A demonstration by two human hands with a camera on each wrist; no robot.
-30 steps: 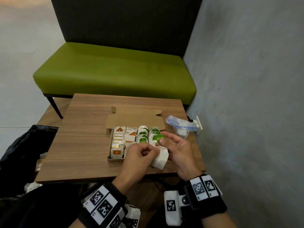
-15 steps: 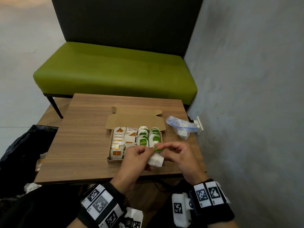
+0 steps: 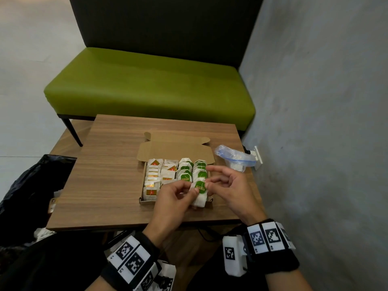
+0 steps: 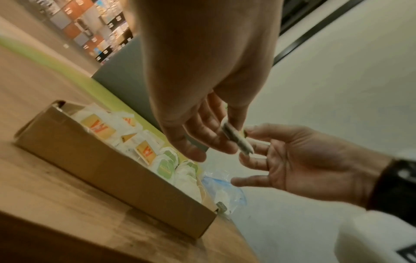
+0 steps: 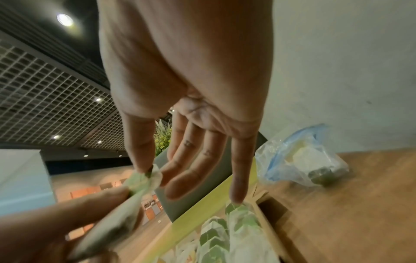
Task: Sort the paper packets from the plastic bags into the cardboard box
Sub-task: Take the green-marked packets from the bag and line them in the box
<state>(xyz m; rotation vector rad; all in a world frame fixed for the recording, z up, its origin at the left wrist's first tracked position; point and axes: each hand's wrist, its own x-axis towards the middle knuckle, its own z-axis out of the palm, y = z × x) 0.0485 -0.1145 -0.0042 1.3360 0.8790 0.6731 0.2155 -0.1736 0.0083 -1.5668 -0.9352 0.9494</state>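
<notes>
Head view: both hands meet over the near right corner of the box (image 3: 144, 201), which sits open on the wooden worktop (image 3: 109, 185). The left hand (image 3: 174, 198) has its grip closed on a white packet (image 3: 199, 196) with a green label, thumb and fingers curled round its left edge. The right hand (image 3: 231, 190) pinches the packet's top right edge between thumb and forefinger; its other fingers are spread loosely. The box holds rows of upright packets, orange-labelled in the left rows and green-labelled in the right rows. A clear bag (image 3: 235, 159) with a blue strip lies on the worktop just right of the box flap, with white contents inside. A green bench (image 3: 147, 85) stands beyond the worktop.

Left wrist view: the left hand (image 4: 202, 89) holds the packet (image 4: 236, 140) edge-on, and the right hand (image 4: 303, 160) touches it from the right, palm up. The box (image 4: 112, 174) lies below.

Right wrist view: the right hand (image 5: 191, 106) nips the packet (image 5: 144, 181) at thumb tip; the left hand (image 5: 56, 227) holds its lower part. The bag (image 5: 303, 160) lies to the right.
</notes>
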